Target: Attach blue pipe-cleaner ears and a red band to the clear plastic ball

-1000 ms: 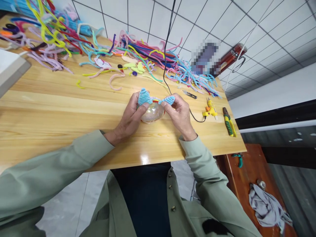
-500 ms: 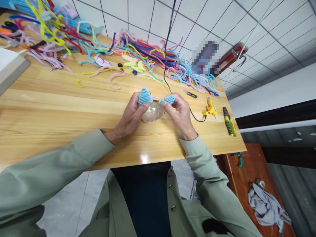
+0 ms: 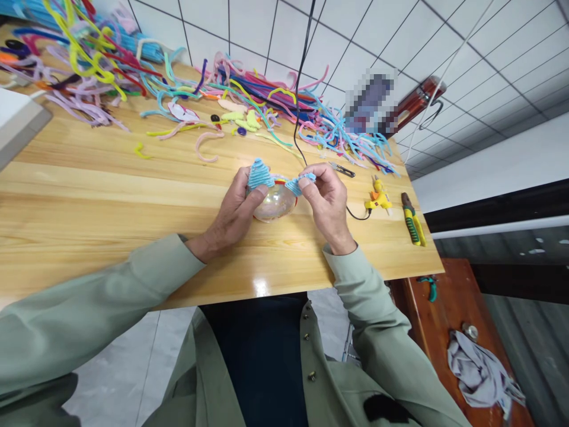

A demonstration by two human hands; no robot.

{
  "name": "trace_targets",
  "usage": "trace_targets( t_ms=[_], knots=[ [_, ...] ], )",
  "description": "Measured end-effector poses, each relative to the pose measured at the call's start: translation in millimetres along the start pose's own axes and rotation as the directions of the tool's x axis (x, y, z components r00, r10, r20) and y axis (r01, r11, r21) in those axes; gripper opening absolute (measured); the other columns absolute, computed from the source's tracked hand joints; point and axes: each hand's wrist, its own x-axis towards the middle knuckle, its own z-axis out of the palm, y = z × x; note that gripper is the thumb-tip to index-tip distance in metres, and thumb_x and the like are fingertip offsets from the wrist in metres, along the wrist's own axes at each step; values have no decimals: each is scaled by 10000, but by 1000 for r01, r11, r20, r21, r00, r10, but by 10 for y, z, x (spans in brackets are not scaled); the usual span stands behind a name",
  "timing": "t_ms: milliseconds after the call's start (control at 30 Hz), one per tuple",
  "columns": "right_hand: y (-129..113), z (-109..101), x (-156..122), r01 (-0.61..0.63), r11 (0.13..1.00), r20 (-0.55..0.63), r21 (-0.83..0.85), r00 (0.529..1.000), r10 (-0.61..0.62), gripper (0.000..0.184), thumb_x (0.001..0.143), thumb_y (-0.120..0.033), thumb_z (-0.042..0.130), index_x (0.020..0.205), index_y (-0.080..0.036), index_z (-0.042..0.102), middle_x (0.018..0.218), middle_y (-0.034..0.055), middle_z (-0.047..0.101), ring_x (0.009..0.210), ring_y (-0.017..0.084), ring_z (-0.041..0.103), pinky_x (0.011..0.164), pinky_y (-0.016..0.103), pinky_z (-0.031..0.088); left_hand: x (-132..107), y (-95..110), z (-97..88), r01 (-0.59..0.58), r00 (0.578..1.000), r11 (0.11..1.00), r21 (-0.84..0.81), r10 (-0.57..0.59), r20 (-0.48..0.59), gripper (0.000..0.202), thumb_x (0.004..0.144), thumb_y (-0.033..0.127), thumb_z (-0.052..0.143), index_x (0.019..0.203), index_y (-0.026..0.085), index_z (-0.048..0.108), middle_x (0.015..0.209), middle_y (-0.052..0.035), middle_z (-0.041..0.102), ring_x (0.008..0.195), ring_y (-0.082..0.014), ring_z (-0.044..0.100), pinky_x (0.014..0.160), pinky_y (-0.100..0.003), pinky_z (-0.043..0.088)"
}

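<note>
A clear, shiny plastic ball (image 3: 275,204) with a red and yellow band along its top edge is held above the table. Two blue ribbed triangular pieces, which look made of pipe cleaner, sit at its upper edge. My left hand (image 3: 233,216) is closed on the left blue triangle (image 3: 259,174), its thumb lying against the ball. The fingertips of my right hand (image 3: 328,204) pinch the outer tip of the right blue triangle (image 3: 294,186). Part of that piece is hidden behind my right thumb.
Loose pipe cleaners (image 3: 267,95) in many colours lie along the wall. To the right are thread snips (image 3: 342,169), a yellow glue gun (image 3: 378,198) with a black cord, and pliers (image 3: 413,219). A white box-like object (image 3: 20,127) stands at the left edge.
My right fingers have shifted slightly outward along the right triangle, so more of its inner part shows and its outer end looks bent. My left hand has hardly moved.
</note>
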Motion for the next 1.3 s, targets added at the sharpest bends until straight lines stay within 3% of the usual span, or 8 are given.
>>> trace_targets(
  t_ms=[400, 567, 733, 1100, 1200, 1300],
  knots=[
    [24, 13, 16, -53, 998, 13, -16, 998, 53, 433, 1005, -695, 752, 973, -269, 680, 927, -6, 670, 846, 165, 630, 799, 341, 538, 4, 28, 0, 1, 1000, 1000, 17, -1, -2, 335, 1061, 513, 634, 1282, 261, 628, 1201, -72, 718, 1108, -280, 700, 1047, -480, 610],
    [31, 13, 19, -90, 996, 58, -9, 994, 90, 432, 986, -693, 775, 1050, -271, 711, 985, -4, 716, 891, 174, 659, 821, 344, 541, 7, -2, 11, -18, 1000, 1000, 8, 18, -12, 383, 1061, 536, 639, 1329, 263, 625, 1240, -77, 734, 1141, -278, 705, 1067, -470, 619],
    [15, 27, 29, -26, 998, 98, -65, 995, 32, 339, 1009, -592, 785, 1030, -259, 730, 1042, 26, 745, 965, 203, 684, 844, 364, 532, 7, -27, 12, -15, 1000, 1000, 3, 15, -14, 424, 1054, 549, 646, 1363, 259, 626, 1266, -82, 737, 1160, -277, 706, 1097, -469, 613],
    [1, 43, 44, 4, 996, 97, -94, 995, 5, 119, 1001, -328, 752, 927, -243, 714, 950, 19, 713, 880, 188, 658, 810, 354, 511, -2, -32, 14, -20, 1000, 1000, 18, 20, -5, 403, 1064, 549, 638, 1347, 262, 628, 1258, -85, 736, 1184, -293, 716, 1068, -482, 629],
    [16, 47, 47, -25, 996, 97, -80, 995, 33, 159, 998, -376, 777, 931, -244, 718, 944, 15, 711, 874, 185, 659, 809, 353, 522, -3, -22, 17, -16, 1000, 1000, 10, 16, -8, 375, 1059, 523, 646, 1324, 258, 636, 1267, -88, 732, 1179, -296, 712, 1078, -489, 614],
    [50, 22, 43, -93, 995, 112, -18, 989, 94, 304, 975, -546, 826, 1008, -261, 725, 976, 12, 731, 881, 188, 666, 821, 357, 563, 2, -26, 11, -10, 1000, 1000, 3, 10, -13, 374, 1057, 520, 649, 1325, 260, 635, 1279, -86, 735, 1188, -291, 712, 1104, -487, 603]
  ],
)
